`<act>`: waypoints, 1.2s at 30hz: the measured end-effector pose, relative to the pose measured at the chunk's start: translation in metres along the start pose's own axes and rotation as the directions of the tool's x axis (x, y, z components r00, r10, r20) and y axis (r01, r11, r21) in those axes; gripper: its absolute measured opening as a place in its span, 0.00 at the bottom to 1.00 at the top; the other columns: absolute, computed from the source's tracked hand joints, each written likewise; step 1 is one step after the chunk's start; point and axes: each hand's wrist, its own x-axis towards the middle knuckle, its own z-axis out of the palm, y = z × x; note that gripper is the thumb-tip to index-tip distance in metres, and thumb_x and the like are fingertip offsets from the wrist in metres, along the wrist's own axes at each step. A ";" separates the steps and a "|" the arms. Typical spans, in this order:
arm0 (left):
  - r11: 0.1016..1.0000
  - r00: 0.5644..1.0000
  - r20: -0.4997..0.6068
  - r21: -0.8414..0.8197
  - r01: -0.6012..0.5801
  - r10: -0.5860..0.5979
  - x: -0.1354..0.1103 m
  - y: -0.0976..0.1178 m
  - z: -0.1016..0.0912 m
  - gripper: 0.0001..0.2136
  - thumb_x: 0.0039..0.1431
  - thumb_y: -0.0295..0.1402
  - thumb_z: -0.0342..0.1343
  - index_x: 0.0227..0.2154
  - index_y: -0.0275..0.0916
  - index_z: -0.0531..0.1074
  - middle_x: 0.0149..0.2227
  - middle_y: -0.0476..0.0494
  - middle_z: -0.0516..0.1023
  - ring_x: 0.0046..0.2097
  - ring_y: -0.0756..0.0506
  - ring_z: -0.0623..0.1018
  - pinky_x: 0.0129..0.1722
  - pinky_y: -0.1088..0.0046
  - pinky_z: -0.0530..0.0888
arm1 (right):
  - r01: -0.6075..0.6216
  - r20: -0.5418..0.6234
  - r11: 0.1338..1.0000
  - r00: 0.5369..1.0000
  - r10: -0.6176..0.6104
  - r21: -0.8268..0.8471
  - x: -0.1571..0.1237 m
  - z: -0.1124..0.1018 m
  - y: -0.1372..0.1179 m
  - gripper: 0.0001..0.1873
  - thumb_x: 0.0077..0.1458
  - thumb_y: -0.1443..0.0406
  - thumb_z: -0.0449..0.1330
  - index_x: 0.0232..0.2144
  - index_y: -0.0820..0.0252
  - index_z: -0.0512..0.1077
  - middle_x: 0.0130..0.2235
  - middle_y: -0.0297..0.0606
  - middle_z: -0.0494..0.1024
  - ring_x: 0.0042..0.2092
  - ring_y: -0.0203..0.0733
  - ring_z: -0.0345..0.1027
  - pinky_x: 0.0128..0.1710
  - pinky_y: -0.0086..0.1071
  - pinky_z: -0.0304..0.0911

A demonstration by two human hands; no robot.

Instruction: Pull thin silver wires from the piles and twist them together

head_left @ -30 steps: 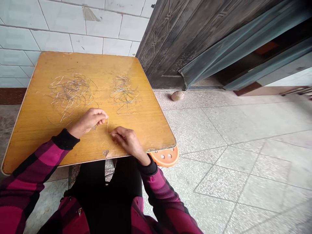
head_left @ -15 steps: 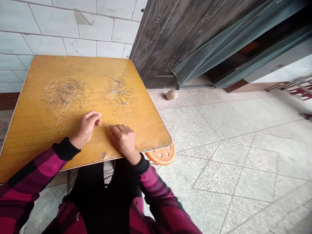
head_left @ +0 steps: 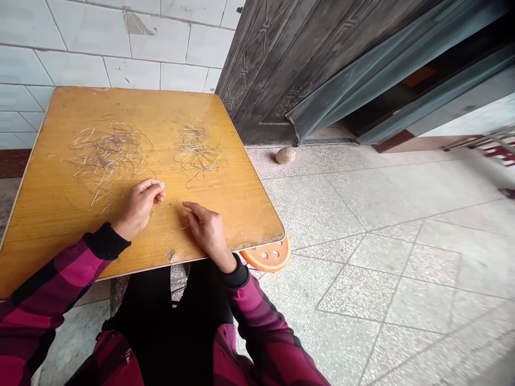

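My left hand [head_left: 140, 206] rests on the wooden table [head_left: 237, 214] with thumb and fingertips pinched together, just below a large heap of thin pale strands [head_left: 107, 158]. My right hand [head_left: 206, 228] lies beside it near the table's front edge, fingers drawn together and pressed low on the wood. A single thin strand [head_left: 176, 202] runs faintly between the two hands, and each hand pinches one end. A smaller heap of looped strands [head_left: 197, 153] lies farther back, right of centre.
An orange plastic stool [head_left: 269, 258] pokes out under the table's front right corner. A small round ball [head_left: 285, 155] sits on the tiled floor by the dark carved door [head_left: 277, 64]. White wall tiles [head_left: 80, 37] back the table.
The strand stood up in a bend between my hands, and now lies low and hard to see. My right hand's fingers have flattened toward the table. The view has shifted slightly.
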 end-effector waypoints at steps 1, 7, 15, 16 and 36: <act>1.000 1.000 0.005 0.006 0.003 -0.003 0.002 0.000 -0.001 0.08 0.47 0.33 0.60 0.20 0.36 0.69 0.21 0.51 0.70 0.24 0.54 0.67 0.26 0.77 0.64 | -0.011 -0.013 1.000 1.000 0.011 0.011 -0.001 0.000 0.000 0.13 0.64 0.64 0.54 0.46 0.59 0.76 0.39 0.40 0.83 0.36 0.40 0.77 0.35 0.29 0.67; 0.998 0.997 0.063 0.054 0.033 -0.036 0.005 -0.005 -0.006 0.09 0.50 0.36 0.60 0.23 0.35 0.72 0.24 0.48 0.74 0.27 0.52 0.71 0.28 0.76 0.67 | -0.007 0.067 0.999 0.998 0.009 -0.037 -0.006 -0.001 -0.004 0.13 0.63 0.66 0.53 0.45 0.58 0.76 0.40 0.40 0.83 0.38 0.41 0.77 0.38 0.29 0.67; 0.958 0.956 0.276 0.288 0.013 -0.096 0.009 -0.001 -0.011 0.07 0.49 0.34 0.57 0.22 0.35 0.73 0.23 0.47 0.75 0.25 0.51 0.71 0.28 0.74 0.68 | 0.168 0.303 0.950 0.949 -0.084 -0.264 -0.012 -0.012 -0.013 0.13 0.64 0.66 0.54 0.44 0.55 0.78 0.30 0.35 0.78 0.28 0.35 0.69 0.26 0.28 0.53; 0.942 0.941 0.320 0.336 -0.005 -0.110 0.010 0.000 -0.012 0.07 0.49 0.33 0.56 0.21 0.36 0.73 0.23 0.47 0.75 0.25 0.51 0.71 0.28 0.74 0.68 | 0.207 0.344 0.939 0.933 -0.105 -0.275 -0.012 -0.014 -0.014 0.13 0.63 0.67 0.55 0.43 0.55 0.78 0.29 0.35 0.77 0.27 0.35 0.68 0.25 0.29 0.51; 0.711 0.748 0.663 0.537 -0.454 -0.023 0.010 0.003 -0.011 0.10 0.44 0.23 0.56 0.13 0.41 0.74 0.21 0.49 0.72 0.27 0.48 0.70 0.31 0.73 0.63 | 0.553 0.449 0.829 0.764 -0.464 -0.086 -0.002 0.002 -0.024 0.12 0.65 0.71 0.53 0.41 0.58 0.76 0.39 0.40 0.76 0.44 0.42 0.67 0.37 0.32 0.64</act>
